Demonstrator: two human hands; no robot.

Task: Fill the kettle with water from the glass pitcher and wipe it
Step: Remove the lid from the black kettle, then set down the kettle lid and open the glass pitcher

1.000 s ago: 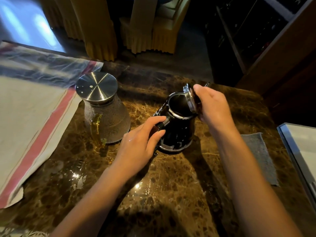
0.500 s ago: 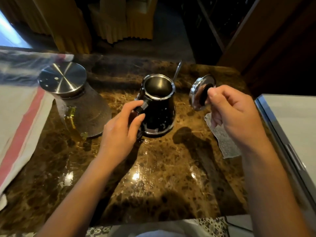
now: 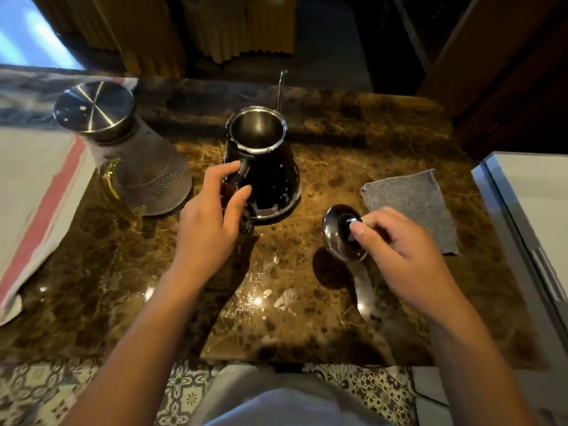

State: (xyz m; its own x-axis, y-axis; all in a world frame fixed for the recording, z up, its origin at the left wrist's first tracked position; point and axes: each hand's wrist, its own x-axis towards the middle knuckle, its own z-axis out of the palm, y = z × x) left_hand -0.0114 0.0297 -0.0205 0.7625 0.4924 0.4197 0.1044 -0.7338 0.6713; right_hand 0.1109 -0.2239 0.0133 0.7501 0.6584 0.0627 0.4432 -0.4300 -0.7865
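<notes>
Meanwhile right hand (image 3: 402,256) rests lid (image 3: 345,233) between kettle (image 3: 266,176) and cloth (image 3: 410,207).

No writing, brand, number or sign can be read anywhere in the frame. The kettle (image 3: 264,173) at centre and the pitcher (image 3: 129,155) at upper left bear no legible marks.
</notes>
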